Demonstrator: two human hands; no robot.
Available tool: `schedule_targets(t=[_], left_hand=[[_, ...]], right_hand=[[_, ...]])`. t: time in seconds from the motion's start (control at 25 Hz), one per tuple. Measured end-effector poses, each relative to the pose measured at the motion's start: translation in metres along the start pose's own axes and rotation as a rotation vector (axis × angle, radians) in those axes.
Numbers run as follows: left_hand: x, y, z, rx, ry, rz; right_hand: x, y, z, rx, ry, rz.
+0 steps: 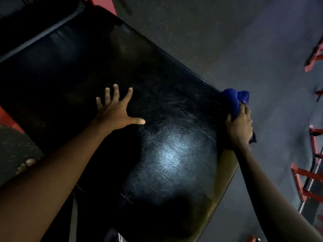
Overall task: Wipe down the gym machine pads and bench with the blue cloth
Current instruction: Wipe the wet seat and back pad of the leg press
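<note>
A wide black padded bench [157,119] fills the middle of the head view, shiny where light hits it. My left hand [115,110] lies flat on the pad with fingers spread. At the bench's right edge my right hand [239,124] grips the bunched blue cloth [234,100] and holds it against the side of the pad. Part of the cloth hangs out below the hand.
A second black pad [35,20] adjoins the bench at the upper left, with red frame parts [104,4] behind it. Red metal racks [307,180] stand along the right edge. Dark rubber floor [227,41] surrounds the bench. Toes [26,165] show at the left.
</note>
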State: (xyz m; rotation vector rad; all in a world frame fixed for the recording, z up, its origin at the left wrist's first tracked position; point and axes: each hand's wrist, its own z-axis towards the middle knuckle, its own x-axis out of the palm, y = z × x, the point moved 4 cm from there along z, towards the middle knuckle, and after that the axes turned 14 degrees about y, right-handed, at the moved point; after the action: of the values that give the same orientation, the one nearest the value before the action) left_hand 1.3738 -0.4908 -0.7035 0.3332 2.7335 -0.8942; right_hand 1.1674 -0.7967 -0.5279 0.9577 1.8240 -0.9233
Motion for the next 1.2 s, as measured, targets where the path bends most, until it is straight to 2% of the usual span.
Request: schedule_targets(t=[0.08,0.16,0.24,0.32,0.4,0.44,0.56,0.64,0.76,0.88,0.96,1.04,1.2], left_hand=[[0.002,0.001,0.0,-0.001,0.005,0.003],[0.0,-0.001,0.0,-0.007,0.017,0.011],[-0.003,-0.001,-0.001,-0.019,0.039,0.008],[-0.004,-0.003,-0.001,-0.033,0.062,0.013],[-0.006,-0.004,-0.002,-0.044,0.068,0.019],[-0.006,-0.005,-0.002,-0.04,0.068,0.018],[-0.005,-0.004,-0.003,-0.029,0.064,0.005],[-0.003,-0.004,-0.001,-0.021,0.051,0.008],[-0.002,-0.001,0.0,-0.019,0.034,-0.004],[-0.002,-0.002,0.002,-0.021,0.04,-0.004],[-0.003,-0.002,0.001,-0.031,0.037,0.013],[-0.004,-0.002,0.002,-0.037,0.045,0.022],[-0.004,-0.001,0.004,-0.031,0.041,0.025]], right_hand=[[0.012,0.034,0.01,0.082,-0.057,-0.051],[0.028,0.097,0.028,0.045,-0.045,-0.054],[0.056,0.177,0.042,-0.158,0.039,-0.076],[0.071,0.223,0.043,-0.385,0.089,-0.156],[0.06,0.206,0.041,-0.512,0.111,-0.176],[0.05,0.174,0.037,-0.483,0.093,-0.157],[0.009,0.051,0.016,-0.244,0.047,-0.042],[-0.004,0.008,0.012,-0.091,0.017,-0.022],[0.01,0.053,0.035,0.027,-0.051,-0.075],[0.031,0.145,0.069,-0.147,0.01,-0.09],[0.031,0.178,0.083,-0.255,0.08,-0.089],[0.025,0.162,0.074,-0.288,0.107,-0.103],[0.007,0.027,-0.009,-0.169,0.025,0.032]])
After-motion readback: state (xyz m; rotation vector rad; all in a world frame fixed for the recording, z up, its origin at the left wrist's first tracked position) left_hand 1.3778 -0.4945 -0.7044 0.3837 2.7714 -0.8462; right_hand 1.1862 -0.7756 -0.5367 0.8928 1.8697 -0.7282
